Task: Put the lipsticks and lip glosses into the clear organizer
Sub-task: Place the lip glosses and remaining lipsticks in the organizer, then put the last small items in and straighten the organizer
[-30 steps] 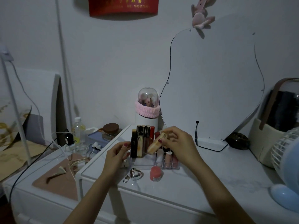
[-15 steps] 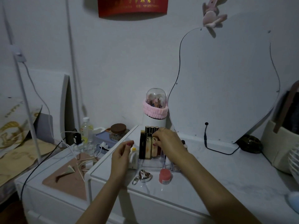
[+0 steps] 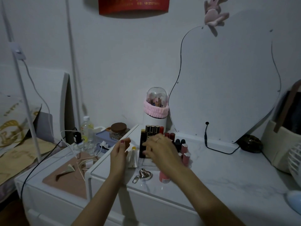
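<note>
Two hands over the clear organizer (image 3: 147, 163) on the white marble-look tabletop (image 3: 219, 180). Organizer: transparent, compartmented, stands near the table's front left corner, filled with upright tubes. Back row: three black lipsticks with gold bands (image 3: 152, 128), caps up, one red tube (image 3: 161, 130) at their right. Further right: dark red caps (image 3: 169, 136), two navy caps (image 3: 180, 142), pink lip glosses with pale caps (image 3: 185, 151). Right hand (image 3: 160, 150), ring on one finger, lies over the middle of the organizer, fingers bent down among the tubes; motion-blurred, cannot tell whether it grips one. Left hand (image 3: 119, 152) hovers just left of the organizer, fingers loosely straight, holding nothing. White tube with yellow cap (image 3: 132, 156) stands between left hand and organizer. Pink pot (image 3: 164, 176) and silver heart keyring (image 3: 144, 175) lie in front of the organizer, outside it.
</note>
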